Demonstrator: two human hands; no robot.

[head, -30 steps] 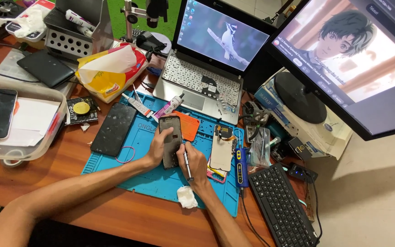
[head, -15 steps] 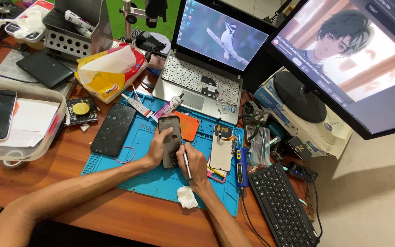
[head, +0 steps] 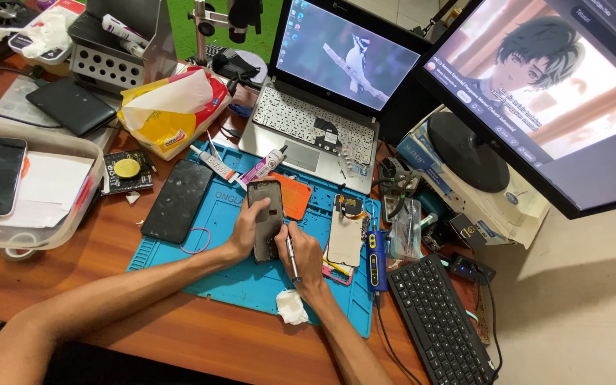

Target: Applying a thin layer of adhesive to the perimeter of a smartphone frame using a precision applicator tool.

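My left hand grips the left edge of a dark opened phone, propped over the blue work mat. My right hand holds a thin silver tool like a pen, its tip against the phone's right edge. A crumpled white tissue lies on the mat below my right wrist. A black phone screen rests flat on the mat's left side.
An orange pad, a light phone back and a blue driver lie to the right on the mat. A laptop, monitor, keyboard, clear tray and yellow tissue pack ring the wooden desk.
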